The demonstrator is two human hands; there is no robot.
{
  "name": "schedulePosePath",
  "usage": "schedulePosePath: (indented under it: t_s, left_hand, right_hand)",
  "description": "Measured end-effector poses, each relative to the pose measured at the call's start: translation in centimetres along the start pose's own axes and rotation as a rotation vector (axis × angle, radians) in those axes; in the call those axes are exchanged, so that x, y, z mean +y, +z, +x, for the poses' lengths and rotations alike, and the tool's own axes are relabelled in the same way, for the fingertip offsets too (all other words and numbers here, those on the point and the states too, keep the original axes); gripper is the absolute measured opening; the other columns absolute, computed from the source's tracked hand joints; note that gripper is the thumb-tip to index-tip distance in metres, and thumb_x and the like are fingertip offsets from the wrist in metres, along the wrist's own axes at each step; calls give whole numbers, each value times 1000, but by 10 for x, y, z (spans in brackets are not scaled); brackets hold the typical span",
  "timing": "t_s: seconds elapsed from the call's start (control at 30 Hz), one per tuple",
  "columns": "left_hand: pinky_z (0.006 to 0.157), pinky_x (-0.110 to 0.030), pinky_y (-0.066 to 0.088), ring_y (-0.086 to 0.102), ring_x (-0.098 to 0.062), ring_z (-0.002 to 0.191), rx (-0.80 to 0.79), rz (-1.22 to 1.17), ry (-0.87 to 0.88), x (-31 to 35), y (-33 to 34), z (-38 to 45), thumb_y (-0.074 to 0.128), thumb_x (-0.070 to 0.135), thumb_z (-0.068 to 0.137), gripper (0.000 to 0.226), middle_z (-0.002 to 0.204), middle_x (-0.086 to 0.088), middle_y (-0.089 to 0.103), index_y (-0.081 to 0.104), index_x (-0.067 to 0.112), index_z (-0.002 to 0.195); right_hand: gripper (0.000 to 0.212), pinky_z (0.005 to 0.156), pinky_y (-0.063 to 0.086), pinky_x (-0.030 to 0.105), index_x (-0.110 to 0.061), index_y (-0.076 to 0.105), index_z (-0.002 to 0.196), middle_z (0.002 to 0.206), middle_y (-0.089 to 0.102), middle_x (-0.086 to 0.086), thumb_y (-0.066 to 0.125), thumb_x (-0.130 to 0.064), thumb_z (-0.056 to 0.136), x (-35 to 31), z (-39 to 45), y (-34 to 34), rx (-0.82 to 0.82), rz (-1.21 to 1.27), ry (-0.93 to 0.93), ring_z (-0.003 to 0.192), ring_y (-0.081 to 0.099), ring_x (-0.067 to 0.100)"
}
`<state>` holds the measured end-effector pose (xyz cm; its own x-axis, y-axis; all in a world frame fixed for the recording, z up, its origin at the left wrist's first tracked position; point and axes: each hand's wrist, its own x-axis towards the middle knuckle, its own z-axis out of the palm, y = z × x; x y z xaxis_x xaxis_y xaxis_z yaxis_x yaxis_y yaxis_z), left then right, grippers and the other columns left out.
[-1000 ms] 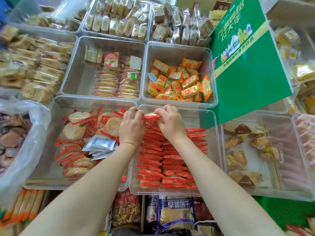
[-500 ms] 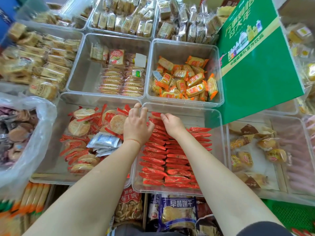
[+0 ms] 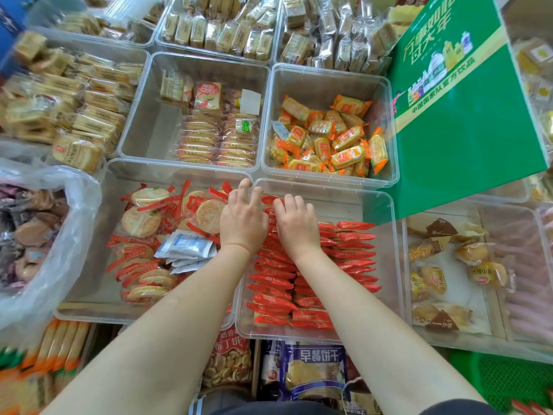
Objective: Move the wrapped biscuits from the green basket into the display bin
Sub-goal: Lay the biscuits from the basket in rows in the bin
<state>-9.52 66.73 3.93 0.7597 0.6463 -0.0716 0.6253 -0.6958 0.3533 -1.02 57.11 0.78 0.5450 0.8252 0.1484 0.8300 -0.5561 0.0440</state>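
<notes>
Both hands are working at the far end of the clear display bin (image 3: 386,265). The left hand (image 3: 243,218) is lying palm down, fingers spread and slightly curled, on the top of the left row of red-wrapped biscuits (image 3: 269,283). The right hand (image 3: 296,224) is lying beside it, fingers bent down onto the packs; whether either hand is pinching a pack cannot be told, as the fingertips are hiding behind the knuckles. The biscuits are standing on edge in the bin, overlapping like tiles. The green basket (image 3: 505,381) is showing only as a mesh corner at lower right, well apart from the hands; its contents are not visible.

Risks, as judged:
- The rows are leaning on one another; pressure from the hands could be toppling the far packs into the bare back of the bin.
- The left hand is straddling the wall shared with the neighbour bin (image 3: 89,295) of loose round biscuits; a pack could be slipping over into the wrong bin.
- Wrappers are glossy and likely slippery.

Count:
- Hands: two.
- Rows of red packs in the bin: two, left and right. The left is showing roughly a dozen edges, the right about as many; exact numbers cannot be told under the arms.
- Baskets: one, partly seen.
</notes>
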Motion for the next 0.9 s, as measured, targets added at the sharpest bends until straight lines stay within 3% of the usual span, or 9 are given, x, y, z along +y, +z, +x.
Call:
schedulePosePath:
  t_s: [0.07,0.13,0.27,0.43,0.57,0.8,0.9]
  left_hand:
    - [85,-43,50,41,-34,124,-7,14,2,0,1,0,54,19,86,46,150,-12,33,48,12,131]
    - [86,-42,49,40,-34,125,-10,28,8,0,0,0,54,18,86,47,151,-11,31,47,12,132]
    - [87,-42,49,39,-33,125,-4,47,14,-1,0,0,53,16,86,47,151,-10,30,46,13,133]
    - [87,-41,49,38,-32,125,0,54,20,-1,0,0,53,18,87,45,151,-9,29,47,15,132]
    - [86,-43,50,39,-31,123,32,47,23,-4,2,1,54,19,86,45,150,-7,31,49,17,130]
    - [88,-45,49,39,-32,125,72,137,65,-5,1,0,52,21,88,35,149,-11,35,56,13,122]
    - [101,-48,39,33,-34,134,44,255,53,5,0,-10,49,18,89,38,152,-16,31,53,11,126]
  right_hand:
    - [30,69,46,38,-9,67,110,100,66,8,68,-19,81,0,-9,3,-121,-31,10,90,60,28]
    - [45,85,46,42,-7,58,130,121,64,9,56,-29,91,0,-12,2,-267,17,90,112,57,28]
    - [58,108,28,47,-11,33,150,149,43,5,32,-44,102,7,-5,-4,-421,175,131,138,34,25]
    - [59,116,14,55,-31,22,154,160,27,1,30,-53,100,16,-13,-16,-484,241,80,148,16,27]
    - [59,119,6,56,-34,15,156,165,8,0,29,-50,101,6,-39,-23,-453,278,124,152,2,26]
    - [57,121,3,51,-26,23,156,164,12,-3,29,-45,102,6,-102,-53,-393,351,216,152,3,20]
    - [52,121,6,50,-23,33,152,163,19,-1,35,-38,102,11,-139,-67,-386,349,249,151,9,19]
